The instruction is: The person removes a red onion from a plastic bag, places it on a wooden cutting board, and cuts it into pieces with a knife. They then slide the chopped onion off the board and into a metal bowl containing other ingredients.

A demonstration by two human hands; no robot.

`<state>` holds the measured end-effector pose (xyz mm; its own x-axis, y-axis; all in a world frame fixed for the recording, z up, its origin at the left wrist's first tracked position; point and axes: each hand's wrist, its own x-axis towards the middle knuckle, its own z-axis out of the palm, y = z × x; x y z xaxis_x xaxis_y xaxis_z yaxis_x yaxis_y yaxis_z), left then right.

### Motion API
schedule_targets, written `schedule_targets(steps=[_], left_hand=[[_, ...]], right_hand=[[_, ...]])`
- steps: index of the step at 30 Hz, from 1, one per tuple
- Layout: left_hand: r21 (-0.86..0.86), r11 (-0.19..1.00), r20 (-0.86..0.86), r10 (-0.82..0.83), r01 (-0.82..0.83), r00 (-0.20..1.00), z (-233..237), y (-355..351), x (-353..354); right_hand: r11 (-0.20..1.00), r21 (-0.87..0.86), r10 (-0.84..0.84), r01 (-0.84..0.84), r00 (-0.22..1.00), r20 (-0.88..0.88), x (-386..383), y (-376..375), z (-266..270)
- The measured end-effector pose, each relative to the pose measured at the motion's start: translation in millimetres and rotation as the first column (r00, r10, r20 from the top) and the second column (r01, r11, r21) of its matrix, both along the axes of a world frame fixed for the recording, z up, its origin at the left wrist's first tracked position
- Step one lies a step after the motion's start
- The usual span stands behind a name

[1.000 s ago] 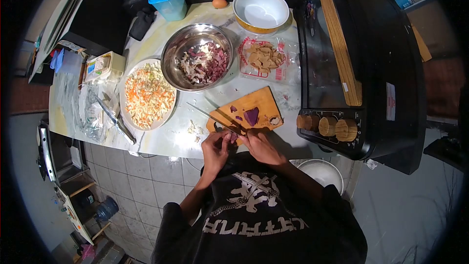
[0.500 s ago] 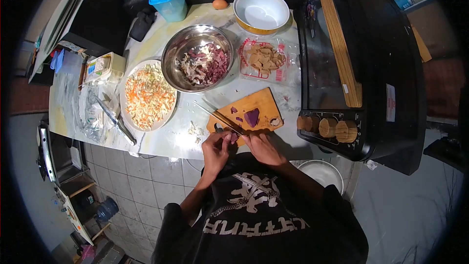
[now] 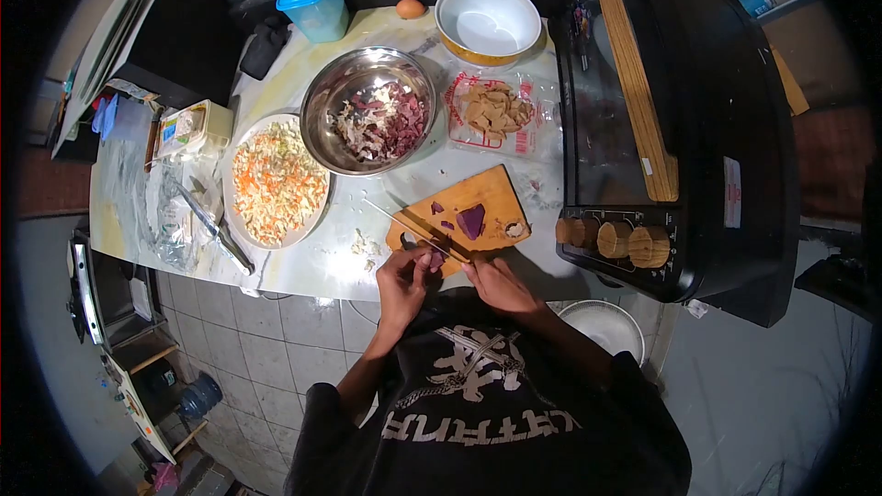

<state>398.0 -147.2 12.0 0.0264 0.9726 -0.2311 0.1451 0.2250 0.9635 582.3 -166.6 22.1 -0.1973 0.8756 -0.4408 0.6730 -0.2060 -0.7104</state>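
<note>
My left hand (image 3: 402, 277) is closed on a small purple piece (image 3: 435, 260) at the lower left of a wooden cutting board (image 3: 501, 186). My right hand (image 3: 496, 281) is wrapped round the handle of a knife (image 3: 411, 228), whose blade points up and left across the board, close to the left fingertips. A larger purple chunk (image 3: 471, 221) lies on the board with small purple scraps beside it. Above the board is a steel bowl (image 3: 317, 96) with chopped purple and whitish pieces.
At left, a plate of shredded vegetables (image 3: 280, 186) stands beside another knife (image 3: 217, 230). Behind are a blue-lidded container (image 3: 314, 9), an egg (image 3: 410, 8), a white bowl (image 3: 488, 18) and brown slices on plastic (image 3: 496, 110). A black oven (image 3: 698, 129) stands at right.
The knife blade has tilted and shifted slightly left and down near the held piece. Both hands stay in nearly the same place, and the whole view has shifted slightly.
</note>
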Motion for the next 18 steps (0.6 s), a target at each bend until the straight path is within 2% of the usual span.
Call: schedule_targets(steps=[4,7,10,13,15,18], left_hand=[[-0.002,1.000,0.042,0.008,-0.008,0.999,3,0,2],[-0.005,1.000,0.071,-0.005,0.005,0.997,4,1,0],[-0.044,0.999,0.093,-0.004,0.008,0.996,13,2,-4],[-0.004,1.000,0.080,0.020,-0.020,0.997,22,3,-9],[0.014,1.000,0.155,0.023,-0.026,0.988,25,3,-12],[0.048,0.998,0.119,0.036,-0.042,0.992,32,6,-13]], right_hand=[[0.994,0.106,-0.004,-0.004,0.997,0.075,-1,1,-14],[0.995,0.102,-0.026,0.011,0.989,0.147,-6,-1,-7],[0.999,0.034,-0.002,-0.003,0.990,0.141,-4,4,-2],[0.999,0.005,-0.054,0.054,0.993,0.101,-6,4,2],[0.998,-0.005,-0.057,0.058,0.994,0.093,-6,3,4],[0.998,-0.024,-0.057,0.059,0.996,0.072,-3,2,3]])
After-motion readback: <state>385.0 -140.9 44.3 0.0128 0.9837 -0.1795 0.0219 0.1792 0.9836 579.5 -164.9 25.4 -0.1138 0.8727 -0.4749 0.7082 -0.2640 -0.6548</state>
